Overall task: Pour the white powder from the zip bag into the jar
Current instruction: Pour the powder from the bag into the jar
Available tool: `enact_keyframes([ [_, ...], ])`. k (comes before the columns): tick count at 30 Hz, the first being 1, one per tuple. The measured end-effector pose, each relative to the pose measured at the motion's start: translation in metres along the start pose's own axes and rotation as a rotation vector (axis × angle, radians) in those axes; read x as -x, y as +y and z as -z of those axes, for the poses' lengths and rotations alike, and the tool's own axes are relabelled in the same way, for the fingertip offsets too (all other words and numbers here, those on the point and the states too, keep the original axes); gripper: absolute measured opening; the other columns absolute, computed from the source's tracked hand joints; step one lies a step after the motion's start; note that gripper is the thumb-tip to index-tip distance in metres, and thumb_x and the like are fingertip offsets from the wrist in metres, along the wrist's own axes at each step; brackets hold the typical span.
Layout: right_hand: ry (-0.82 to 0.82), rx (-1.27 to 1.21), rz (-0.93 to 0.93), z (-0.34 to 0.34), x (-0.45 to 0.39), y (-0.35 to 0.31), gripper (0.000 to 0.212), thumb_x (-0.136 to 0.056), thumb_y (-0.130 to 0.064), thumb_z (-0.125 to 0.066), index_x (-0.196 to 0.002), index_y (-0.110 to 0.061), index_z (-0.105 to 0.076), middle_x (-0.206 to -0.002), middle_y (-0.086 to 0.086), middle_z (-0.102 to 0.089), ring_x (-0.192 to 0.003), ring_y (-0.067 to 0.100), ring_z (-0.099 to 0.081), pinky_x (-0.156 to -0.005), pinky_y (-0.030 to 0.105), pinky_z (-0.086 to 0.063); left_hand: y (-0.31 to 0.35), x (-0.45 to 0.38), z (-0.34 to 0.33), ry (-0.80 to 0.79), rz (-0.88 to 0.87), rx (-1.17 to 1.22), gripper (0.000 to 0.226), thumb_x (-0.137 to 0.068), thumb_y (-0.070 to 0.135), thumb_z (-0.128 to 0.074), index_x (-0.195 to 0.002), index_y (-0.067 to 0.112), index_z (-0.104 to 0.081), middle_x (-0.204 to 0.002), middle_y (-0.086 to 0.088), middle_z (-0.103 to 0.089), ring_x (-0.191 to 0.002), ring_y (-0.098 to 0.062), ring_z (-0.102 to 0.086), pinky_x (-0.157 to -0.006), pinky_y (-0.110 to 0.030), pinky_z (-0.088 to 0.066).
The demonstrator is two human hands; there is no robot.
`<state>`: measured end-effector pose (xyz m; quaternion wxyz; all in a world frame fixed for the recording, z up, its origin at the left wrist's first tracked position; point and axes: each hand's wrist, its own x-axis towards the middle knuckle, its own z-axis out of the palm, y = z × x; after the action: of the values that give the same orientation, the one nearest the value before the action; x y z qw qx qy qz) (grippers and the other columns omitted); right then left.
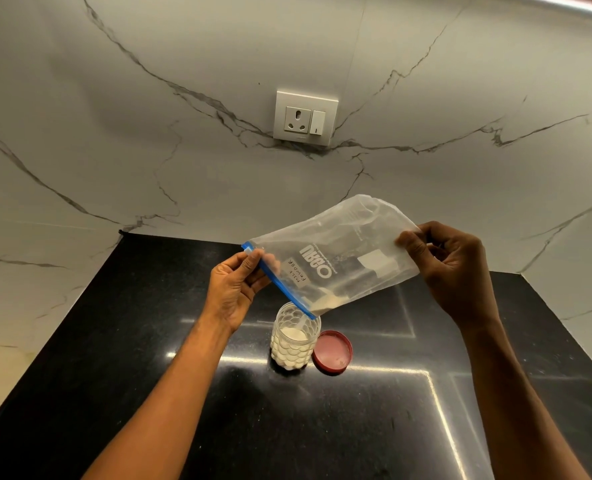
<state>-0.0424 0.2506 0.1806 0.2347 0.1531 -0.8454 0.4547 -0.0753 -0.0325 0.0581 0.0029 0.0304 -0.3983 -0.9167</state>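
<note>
While the thin, floppy zip bag (336, 258) hangs tilted above the jar (294, 337), its lower blue-zip corner spills white powder (293, 335) into the open mouth. It looks light and crinkly, best held by its edges: the left hand (235, 292) pinches the zip end, the right hand (450, 268) the bottom edge. Beside the dimpled clear jar lies a red lid (332, 351); little powder seems left inside the bag.

Both hands hold the clear zip bag (336, 258) tilted above the open jar (295, 336) on the dark surface (121, 341). The left hand (234, 289) pinches the blue zip edge; the right hand (455, 268) grips the raised bottom. White powder (293, 333) streams from the lowest corner into the jar, perhaps half full. A red lid (332, 351) lies just beside it.
</note>
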Motion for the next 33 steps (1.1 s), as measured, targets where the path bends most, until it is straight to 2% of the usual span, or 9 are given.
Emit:
enact_keyframes([
  [15, -0.010, 0.002, 0.013, -0.0044, -0.0009, -0.0014, 0.017, -0.089, -0.021, -0.064, -0.092, -0.004, -0.068, -0.086, -0.002, -0.070, -0.080, 0.012, -0.070, -0.064, 0.020, -0.058, 0.0012, -0.0016, 0.0035, -0.002, -0.001, 0.010, 0.022, -0.082, 0.016, -0.063, -0.102, 0.009, -0.068, -0.100, -0.008, -0.075, -0.097, -0.024, -0.074, -0.073, -0.034, -0.062],
  [33, -0.010, 0.009, 0.011, -0.0039, 0.0012, -0.0074, 0.018, -0.089, -0.021, -0.064, -0.092, -0.004, -0.069, -0.086, -0.003, -0.069, -0.080, 0.014, -0.069, -0.062, 0.016, -0.055, 0.0016, -0.0002, 0.0042, -0.001, -0.003, 0.010, 0.024, -0.082, 0.018, -0.063, -0.104, 0.009, -0.067, -0.100, -0.008, -0.075, -0.096, -0.024, -0.074, -0.072, -0.033, -0.062],
])
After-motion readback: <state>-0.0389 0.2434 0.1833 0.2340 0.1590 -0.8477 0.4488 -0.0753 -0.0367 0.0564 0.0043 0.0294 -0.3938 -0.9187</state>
